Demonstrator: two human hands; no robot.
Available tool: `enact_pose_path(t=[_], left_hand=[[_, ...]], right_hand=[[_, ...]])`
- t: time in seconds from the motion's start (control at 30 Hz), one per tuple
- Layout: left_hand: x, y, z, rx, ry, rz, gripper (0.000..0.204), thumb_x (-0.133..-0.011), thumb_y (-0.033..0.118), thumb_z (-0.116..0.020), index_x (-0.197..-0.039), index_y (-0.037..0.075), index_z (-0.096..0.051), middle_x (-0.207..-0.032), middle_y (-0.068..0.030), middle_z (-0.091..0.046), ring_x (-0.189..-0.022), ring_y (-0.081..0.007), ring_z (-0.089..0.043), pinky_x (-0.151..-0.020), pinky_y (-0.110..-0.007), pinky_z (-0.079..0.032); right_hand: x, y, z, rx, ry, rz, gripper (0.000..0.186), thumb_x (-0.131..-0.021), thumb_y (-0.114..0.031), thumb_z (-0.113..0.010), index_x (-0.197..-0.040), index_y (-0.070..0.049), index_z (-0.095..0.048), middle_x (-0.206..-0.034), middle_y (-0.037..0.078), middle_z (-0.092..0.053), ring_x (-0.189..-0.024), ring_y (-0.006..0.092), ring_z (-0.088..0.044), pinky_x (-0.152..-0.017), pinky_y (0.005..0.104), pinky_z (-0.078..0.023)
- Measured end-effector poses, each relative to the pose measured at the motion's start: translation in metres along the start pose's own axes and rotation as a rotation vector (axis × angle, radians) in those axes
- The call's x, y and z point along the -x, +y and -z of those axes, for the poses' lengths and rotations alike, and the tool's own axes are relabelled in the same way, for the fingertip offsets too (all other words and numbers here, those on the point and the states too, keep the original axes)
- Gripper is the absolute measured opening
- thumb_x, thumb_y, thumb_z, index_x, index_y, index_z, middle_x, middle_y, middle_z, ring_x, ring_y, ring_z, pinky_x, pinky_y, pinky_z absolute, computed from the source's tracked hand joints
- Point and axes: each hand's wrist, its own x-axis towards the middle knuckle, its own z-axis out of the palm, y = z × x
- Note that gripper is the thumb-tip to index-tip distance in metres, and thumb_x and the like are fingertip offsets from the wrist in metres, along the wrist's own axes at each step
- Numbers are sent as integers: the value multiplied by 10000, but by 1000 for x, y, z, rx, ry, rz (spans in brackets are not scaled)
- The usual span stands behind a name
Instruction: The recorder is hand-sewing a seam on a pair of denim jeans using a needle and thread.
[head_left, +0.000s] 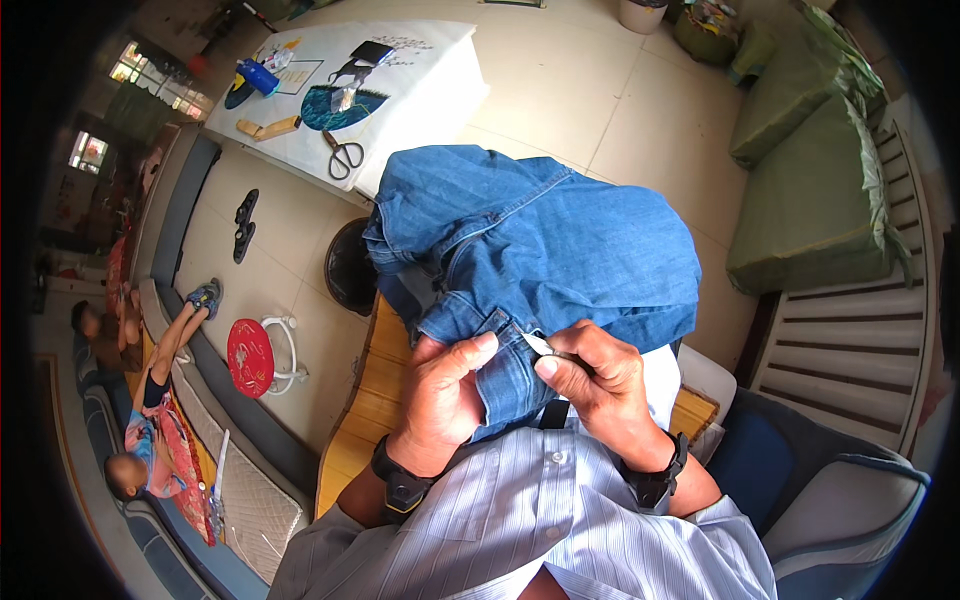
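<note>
- Head view: the crumpled blue denim garment point(600, 245) lies spread in front of the person, reaching beyond both hands, its thick stitched band point(508, 382) between them.
- The left hand point(440, 400) is clamped on the band's left side, thumb on top.
- The right hand point(603, 385) pinches a small, pointed, silvery metal blade point(535, 343), tip at the denim, right of the left thumb.
- Dark-handled scissors point(335, 147) lie well apart, on the white-covered surface point(428, 72).
</note>
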Motion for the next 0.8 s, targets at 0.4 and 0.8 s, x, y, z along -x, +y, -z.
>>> enact_pose_path(t=[0.4,0.8], left_hand=[[-1,-1,5,-35,8,-16,328,-894,-32,-606,-1220,-6,-614,-1122,-103,-694,-1022,-193,-675,-943,-353,-540],[2,3,-3,-34,-3,-14,372,-896,-36,-624,-1265,3,-600,-1144,-91,-680,-1029,-180,-668,-936,-326,-532]], right_hand=[[-4,1,3,-9,-34,-12,150,-877,-70,-765,-941,17,-662,-764,93,-579,-679,215,-577,-623,330,-459],[-4,-2,3,1,-22,-48,146,-903,-84,-746,-941,27,-659,-767,78,-592,-678,174,-565,-619,315,-454]])
